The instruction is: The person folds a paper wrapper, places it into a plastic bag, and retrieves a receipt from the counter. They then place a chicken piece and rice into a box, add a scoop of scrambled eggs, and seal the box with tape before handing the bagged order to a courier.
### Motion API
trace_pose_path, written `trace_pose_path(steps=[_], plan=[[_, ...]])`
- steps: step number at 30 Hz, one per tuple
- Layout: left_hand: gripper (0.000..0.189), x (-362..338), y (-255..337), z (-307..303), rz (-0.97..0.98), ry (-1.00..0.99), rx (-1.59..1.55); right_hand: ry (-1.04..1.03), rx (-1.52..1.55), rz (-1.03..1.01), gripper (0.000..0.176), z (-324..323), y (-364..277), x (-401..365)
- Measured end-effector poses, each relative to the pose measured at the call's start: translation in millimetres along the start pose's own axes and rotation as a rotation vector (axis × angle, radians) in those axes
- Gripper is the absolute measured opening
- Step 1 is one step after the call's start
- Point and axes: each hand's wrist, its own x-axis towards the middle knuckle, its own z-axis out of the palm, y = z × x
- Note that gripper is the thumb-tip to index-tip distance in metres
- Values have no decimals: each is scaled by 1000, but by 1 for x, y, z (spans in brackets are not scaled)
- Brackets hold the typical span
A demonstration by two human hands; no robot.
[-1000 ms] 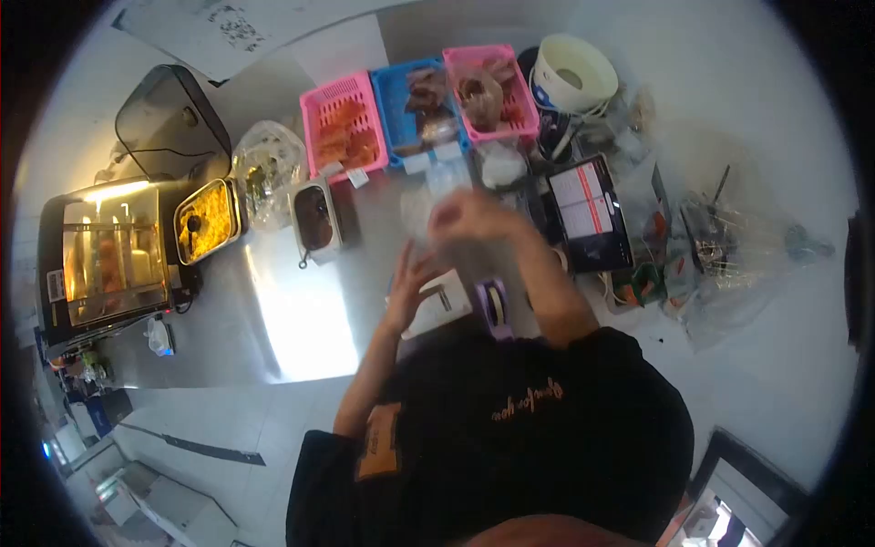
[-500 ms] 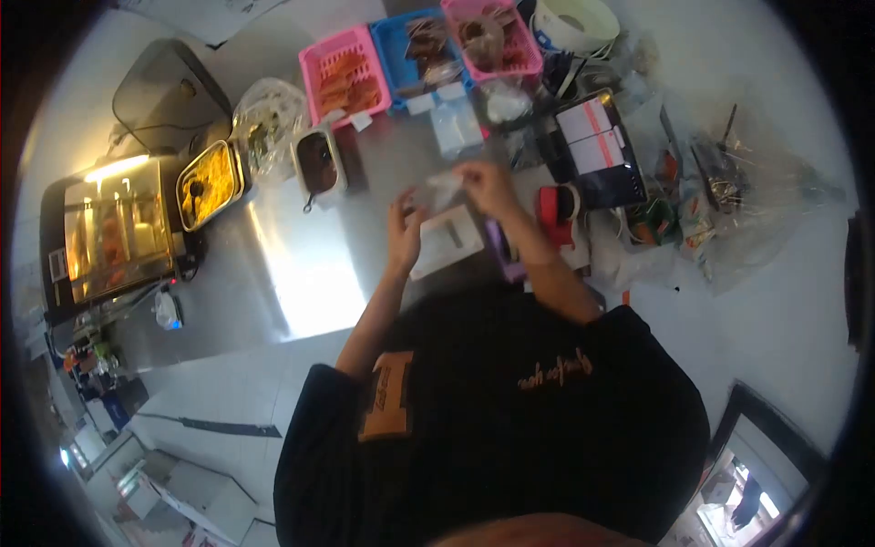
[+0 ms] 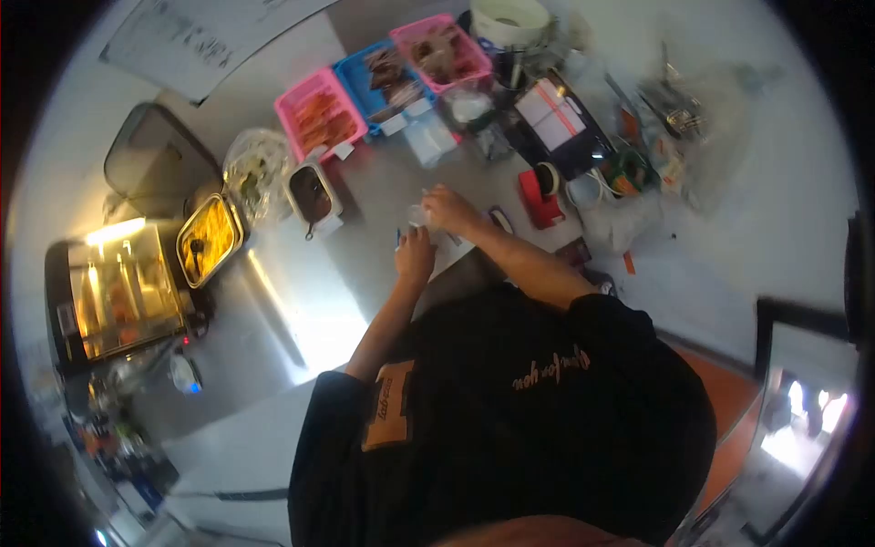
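Observation:
My left hand [image 3: 416,255] and my right hand [image 3: 448,210] are close together over the steel table [image 3: 365,232]. Between them is a small clear plastic piece [image 3: 418,215], perhaps a bag. My right hand's fingers pinch its upper side. The fingers of my left hand curl at its lower edge, where a small blue bit shows; their exact hold is blurred. A pale flat object [image 3: 448,252] lies under my hands, mostly covered. Just right of my right hand is a purple-edged object [image 3: 500,219].
Pink [image 3: 358,130] and blue [image 3: 348,76] baskets line the back. A dark-filled tin [image 3: 311,193], a yellow-food tray [image 3: 211,239] and a lit warming case [image 3: 123,292] stand left. To the right are a red object [image 3: 540,202], a black tablet-like item [image 3: 591,150] and plastic bags.
The view has shifted and turned. My hands have come closer together, with the plastic piece between them. My left hand's fingers, apart before, are now curled.

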Motion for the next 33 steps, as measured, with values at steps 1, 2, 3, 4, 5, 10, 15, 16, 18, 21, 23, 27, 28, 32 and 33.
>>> trace_pose_path(steps=[1,2,3,4,5,10,15,16,18,21,23,27,28,32,33], plan=[[34,1,6,-14,-52,-144,-58,-47,-39,59,23,-10,-12,0],[32,3,9,-25,-110,-287,-108,-96,-74,114,26,-18,-22,-1],[28,4,7,-26,-2,-183,-128,-212,-87,139,30,-16,-23,-4],[23,2,2,-25,102,-82,-150,-331,-94,163,35,-9,-22,-9],[19,0,-3,-22,204,18,-175,-453,-98,185,40,-2,-21,-14],[19,-5,-6,-2,233,132,-731,-369,195,375,41,24,-9,-13],[46,18,-10,8,94,-210,-199,368,38,286,39,-85,-25,-6],[52,17,10,-27,111,-250,44,685,-164,166,37,-123,-16,-4],[61,20,27,-49,175,-195,301,1213,-336,260,31,-202,14,-5],[69,28,17,-47,332,-86,303,1294,-71,941,63,-273,119,-20],[77,37,9,-33,363,-170,262,1218,118,1210,81,-325,169,-29],[61,31,-7,-25,415,83,-93,1288,380,1280,103,-344,264,-7],[50,23,11,-51,445,127,-169,1290,604,1031,82,-358,268,3],[41,38,16,-68,453,235,-431,1334,280,254,14,-397,105,27],[40,46,23,-79,450,269,-462,1175,265,202,15,-405,35,12]])
